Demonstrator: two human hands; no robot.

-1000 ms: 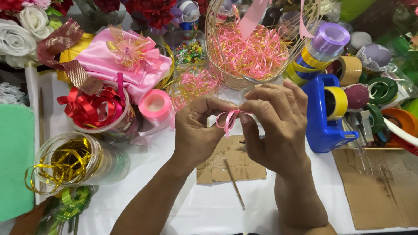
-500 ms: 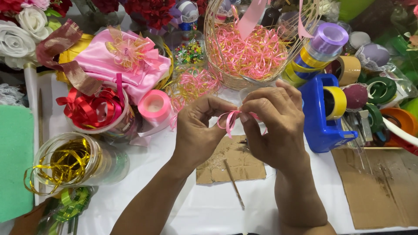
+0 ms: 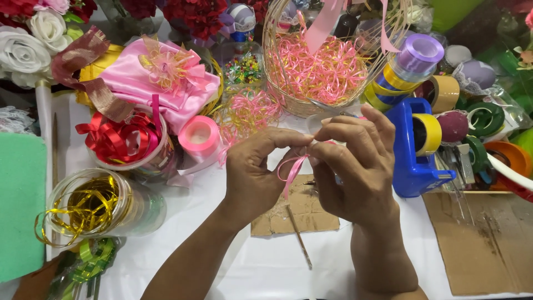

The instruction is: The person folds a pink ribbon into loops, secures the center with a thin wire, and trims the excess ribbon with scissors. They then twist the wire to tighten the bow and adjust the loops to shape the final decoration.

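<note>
Wicker basket (image 3: pixel 277 83) holds pink curls; left hand (image 3: pixel 255 178) and right hand (image 3: pixel 355 172) pinch pink ribbon (image 3: pixel 290 173).

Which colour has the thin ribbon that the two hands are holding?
Pink. The ribbon hangs between the left hand and right hand, clearest in the head view.

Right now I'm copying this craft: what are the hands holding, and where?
Both hands, left and right, pinch a thin pink ribbon at its looped top.
</note>
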